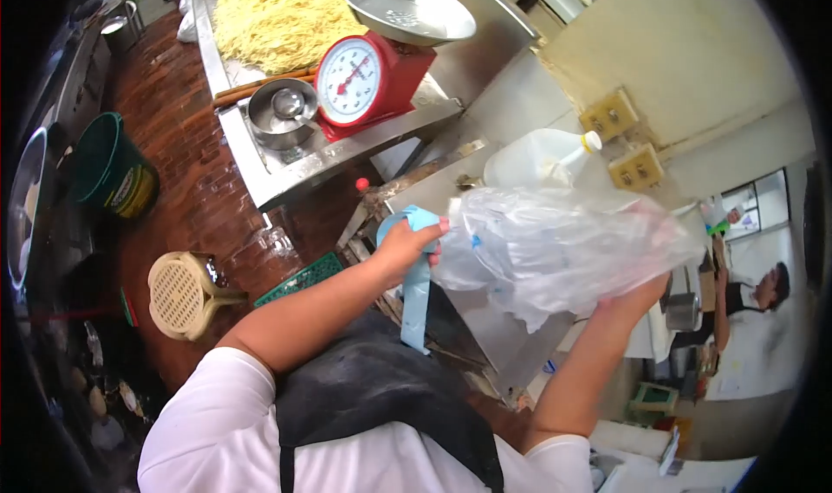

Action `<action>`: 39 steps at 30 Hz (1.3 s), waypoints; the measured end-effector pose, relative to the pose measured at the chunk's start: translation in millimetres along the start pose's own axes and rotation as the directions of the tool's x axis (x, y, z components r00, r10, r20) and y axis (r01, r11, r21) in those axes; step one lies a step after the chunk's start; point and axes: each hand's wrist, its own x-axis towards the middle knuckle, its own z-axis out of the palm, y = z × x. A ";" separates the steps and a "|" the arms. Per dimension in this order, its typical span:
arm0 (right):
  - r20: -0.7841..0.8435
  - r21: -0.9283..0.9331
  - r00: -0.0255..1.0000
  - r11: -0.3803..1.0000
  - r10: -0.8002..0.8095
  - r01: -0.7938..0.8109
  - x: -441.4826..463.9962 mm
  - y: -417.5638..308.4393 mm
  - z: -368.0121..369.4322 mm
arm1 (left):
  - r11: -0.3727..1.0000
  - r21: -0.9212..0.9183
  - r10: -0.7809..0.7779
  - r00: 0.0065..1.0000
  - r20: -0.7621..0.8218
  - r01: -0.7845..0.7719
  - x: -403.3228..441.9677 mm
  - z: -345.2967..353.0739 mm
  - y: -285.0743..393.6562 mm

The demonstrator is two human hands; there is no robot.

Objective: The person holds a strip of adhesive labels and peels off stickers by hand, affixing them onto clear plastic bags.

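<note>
My left hand [402, 249] is closed around a light-blue plastic strip [416, 307], whose loose end hangs down in front of the black apron. A large, crumpled clear plastic bag [555, 246] spreads from beside that hand across to the right. My right hand [640, 295] grips the bag at its far right side; the film covers most of the fingers. Just behind the bag stands a translucent jug [533, 159] with a yellow cap.
A metal table [286, 177] carries a heap of yellow noodles [277, 16], a red dial scale [373, 81] and a steel pot [276, 133]. A beige stool [186, 294] and green bucket [113, 168] stand on the brick floor. Another person [767, 285] is at far right.
</note>
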 end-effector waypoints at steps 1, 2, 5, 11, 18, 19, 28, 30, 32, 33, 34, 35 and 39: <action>-0.043 0.040 0.999 0.999 0.023 -0.021 6.4 -9.1 0.4 | 1.000 -0.025 0.008 1.000 -0.012 -0.009 -1.7 3.8 5.7; -0.086 0.081 0.995 0.996 0.046 -0.039 12.6 -18.2 0.7 | 0.998 -0.050 0.037 0.999 -0.008 -0.038 -4.4 8.4 11.8; -0.076 0.162 0.995 0.986 0.059 -0.046 39.3 -36.0 -8.3 | 0.988 -0.110 0.114 0.993 0.011 -0.112 -20.1 22.1 33.2; 0.101 0.206 0.992 0.974 0.076 -0.096 110.9 -64.0 -53.7 | 0.987 -0.097 0.141 0.984 0.106 -0.131 -56.9 46.9 54.9; 0.286 0.181 0.953 0.970 0.103 -0.159 170.2 -61.5 -101.6 | 0.997 -0.071 0.015 0.897 0.442 0.018 -112.5 104.5 53.2; 0.308 0.201 0.947 0.967 0.092 -0.159 175.2 -63.2 -102.8 | 0.994 -0.093 -0.016 0.888 0.460 0.066 -113.4 116.4 52.6; 0.436 0.212 0.895 0.954 0.100 -0.210 192.6 -7.1 -88.6 | 0.820 -0.377 -0.160 0.805 0.571 0.430 -72.5 211.9 27.5; 0.447 0.216 0.890 0.954 0.092 -0.207 197.1 -0.5 -87.9 | 0.752 -0.507 -0.108 0.838 0.535 0.421 -67.3 215.0 39.7; 0.456 0.217 0.886 0.955 0.084 -0.202 202.9 4.7 -88.8 | 0.805 -0.544 0.031 0.898 0.438 0.238 -54.2 219.5 34.8; 0.458 0.221 0.885 0.954 0.080 -0.200 204.7 5.8 -88.9 | 0.855 -0.500 0.054 0.935 0.352 0.139 -49.9 225.0 32.8; 0.462 0.219 0.883 0.955 0.080 -0.202 206.5 8.6 -91.3 | 0.896 -0.442 0.085 0.961 0.263 0.042 -46.1 228.8 31.0; 0.467 0.216 0.881 0.956 0.079 -0.200 205.9 12.8 -90.7 | 0.895 -0.442 0.055 0.967 0.250 0.063 -44.8 228.9 26.6; 0.475 0.205 0.878 0.962 0.065 -0.182 207.9 19.4 -92.8 | 0.910 -0.409 -0.025 0.994 0.105 0.066 -21.1 230.4 -11.9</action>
